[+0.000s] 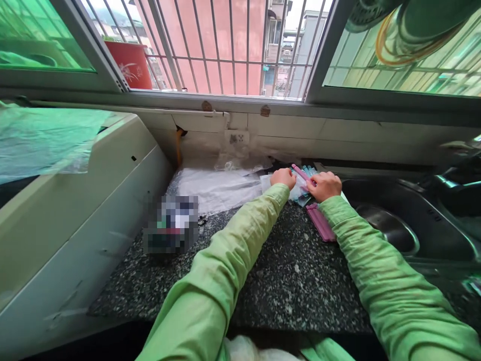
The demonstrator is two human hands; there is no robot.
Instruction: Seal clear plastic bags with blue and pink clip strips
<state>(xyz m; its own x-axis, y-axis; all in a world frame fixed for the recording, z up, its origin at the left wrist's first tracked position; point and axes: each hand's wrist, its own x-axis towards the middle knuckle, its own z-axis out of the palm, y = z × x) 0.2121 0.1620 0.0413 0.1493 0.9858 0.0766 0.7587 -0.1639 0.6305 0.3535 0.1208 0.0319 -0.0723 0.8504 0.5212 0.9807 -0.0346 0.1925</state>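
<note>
Two hands work at the far edge of the speckled stone counter, close under the window sill, which serves as the landmark below. Both arms wear light green sleeves.

Left hand: curled into a loose fist just below the sill, resting on a clear plastic packet of blue and pink pieces. Whether its fingers pinch the film cannot be told.

Right hand: just beside the left, further from the sill's centre, fingers closed round one end of a pink stick; its other end points up toward the sill.

A bundle of pink sticks lies on the counter on the near side of the right hand, farther from the sill, touching or nearly touching the right sleeve.

Handling judgement: the stick looks thin, light and rigid, probably plastic, so a fingertip pinch near one end or the middle should serve; it may roll or slip on the polished stone. The packet looks soft, crinkly and slippery; best held at an edge.

Other items: white plastic sheeting lies below the sill left of the hands; a steel sink sits right of them; a white appliance stands at far left.

Writing: none can be read. A red container beyond the sill carries a white motif, not legible. One object on the counter is blurred out.
</note>
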